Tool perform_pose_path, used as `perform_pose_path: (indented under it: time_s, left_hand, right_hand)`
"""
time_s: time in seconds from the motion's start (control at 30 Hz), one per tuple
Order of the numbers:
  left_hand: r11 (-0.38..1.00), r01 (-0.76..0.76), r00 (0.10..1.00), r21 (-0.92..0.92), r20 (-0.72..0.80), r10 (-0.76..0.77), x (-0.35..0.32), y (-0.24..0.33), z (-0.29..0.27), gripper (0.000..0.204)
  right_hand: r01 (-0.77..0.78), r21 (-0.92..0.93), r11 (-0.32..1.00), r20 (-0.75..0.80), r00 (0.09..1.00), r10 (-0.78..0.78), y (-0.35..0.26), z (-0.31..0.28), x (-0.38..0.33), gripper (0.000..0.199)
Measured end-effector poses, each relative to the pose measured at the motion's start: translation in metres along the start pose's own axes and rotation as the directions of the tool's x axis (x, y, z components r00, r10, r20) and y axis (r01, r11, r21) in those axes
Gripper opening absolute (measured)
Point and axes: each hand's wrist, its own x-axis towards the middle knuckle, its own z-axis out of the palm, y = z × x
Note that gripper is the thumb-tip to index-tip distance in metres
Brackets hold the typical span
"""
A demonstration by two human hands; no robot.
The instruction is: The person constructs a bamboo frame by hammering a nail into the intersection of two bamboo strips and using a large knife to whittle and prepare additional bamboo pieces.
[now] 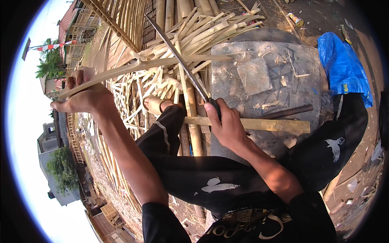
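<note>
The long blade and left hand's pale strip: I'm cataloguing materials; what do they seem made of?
Long blade: probably steel, worn and unpolished, from its mottled grey surface. Pale strip: likely split bamboo, unvarnished, from its straw colour and raised bump.

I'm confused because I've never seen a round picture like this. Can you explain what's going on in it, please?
There's no robot here, just a person's two bare hands. The picture comes from a camera worn on their head, looking down. Its wide, bendy lens makes the round shape and curves straight edges.

The left hand holds one end of a long, pale strip. The right hand grips the dark handle of a long knife. The blade crosses the strip in the picture, but I can't tell whether they touch.

On the grey board lie a squarish block, a dark rod, a flat stick and some shavings. Beyond is a pile of strips.
</note>
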Motion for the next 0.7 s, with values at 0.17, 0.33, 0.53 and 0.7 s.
perform_pose_path:
  time_s: [0.17,0.33,0.53,0.7]
  left_hand:
    - [0.979,-0.018,0.976,0.205,-0.209,0.062,-0.001,-0.014,0.005,0.061]
    - [0.92,-0.231,0.969,0.318,-0.012,0.247,0.006,-0.005,0.003,0.058]
    - [0.997,-0.044,0.998,0.064,0.043,0.041,0.014,-0.01,0.012,0.044]
    - [1.0,-0.011,1.0,0.005,0.019,0.011,0.014,-0.006,0.012,0.042]
  right_hand:
    - [0.043,0.101,0.994,0.014,0.999,-0.044,0.024,0.017,0.01,0.047]
    - [0.102,0.206,0.973,-0.045,0.994,-0.095,0.012,0.038,0.012,0.04]
    - [0.226,0.186,0.956,-0.176,0.965,-0.194,0.014,0.054,0.032,0.037]
    - [0.038,0.098,0.995,-0.231,0.973,-0.014,0.03,0.054,0.051,0.039]
